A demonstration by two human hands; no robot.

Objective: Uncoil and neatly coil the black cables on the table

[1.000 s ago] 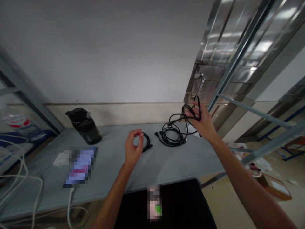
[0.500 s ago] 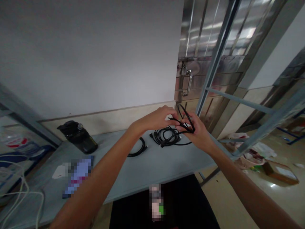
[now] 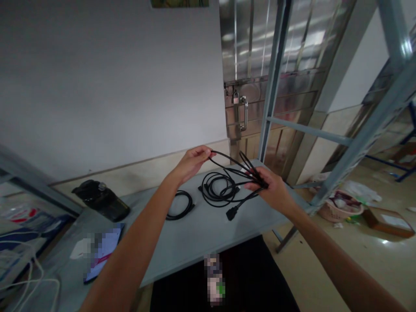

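A black cable (image 3: 232, 161) is stretched in loops between my two hands above the table (image 3: 182, 247). My left hand (image 3: 195, 160) pinches one loop of it between thumb and fingers. Several strands are gathered in the closed fingers of my right hand (image 3: 268, 184). From below that hand a black plug end (image 3: 232, 213) hangs out, over or on the tabletop; I cannot tell which. A coiled black cable (image 3: 218, 190) lies on the table beneath the hands. Left of it rests a smaller coil of black cable (image 3: 188, 210), partly hidden behind my left forearm.
A black bottle (image 3: 100, 201) leans at the table's left. Near it lie a phone-like flat thing (image 3: 107, 251), blurred, and white cords (image 3: 39, 264). Metal frame posts (image 3: 273, 86) rise on the right. On the floor stand a pink basket (image 3: 339, 210) and a cardboard box (image 3: 388, 222).
My left hand has moved left, away from my right hand, drawing out a loop of the cable. A plug end now shows below my right hand. The view has shifted slightly right.
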